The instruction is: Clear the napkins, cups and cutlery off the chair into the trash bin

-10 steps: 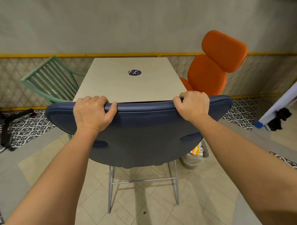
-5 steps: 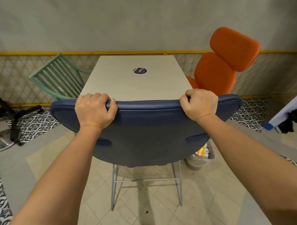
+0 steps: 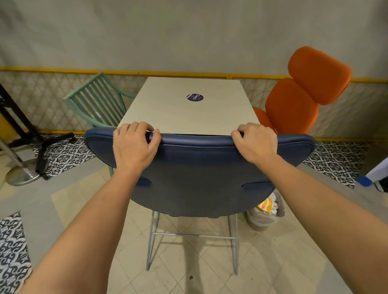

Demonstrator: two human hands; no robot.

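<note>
Gripping the top edge of the blue chair (image 3: 202,168) from behind, both of the person's hands are curled shut over the padded backrest: the left hand (image 3: 134,146) sits left of centre in the frame with its fingers (image 3: 141,127) hooked over the rim, and the right hand (image 3: 255,141) clamps the same edge further right, thumb tucked against the front side. The chair stands on thin metal legs on the tiled floor, pushed up to a pale rectangular table (image 3: 187,116) that runs toward the wall at the top of the frame and carries a round purple sticker (image 3: 195,97). The chair's seat is hidden behind the backrest, so I cannot tell what lies on it. Low at the right of the chair, on the floor, stands the trash bin (image 3: 262,219), lined with a greyish bag and holding crumpled paper with orange and white print. An orange padded chair (image 3: 297,99) stands at the table's right side, and a green slatted chair (image 3: 97,99) at its left. A black stand (image 3: 13,113) occupies the far left edge.
</note>
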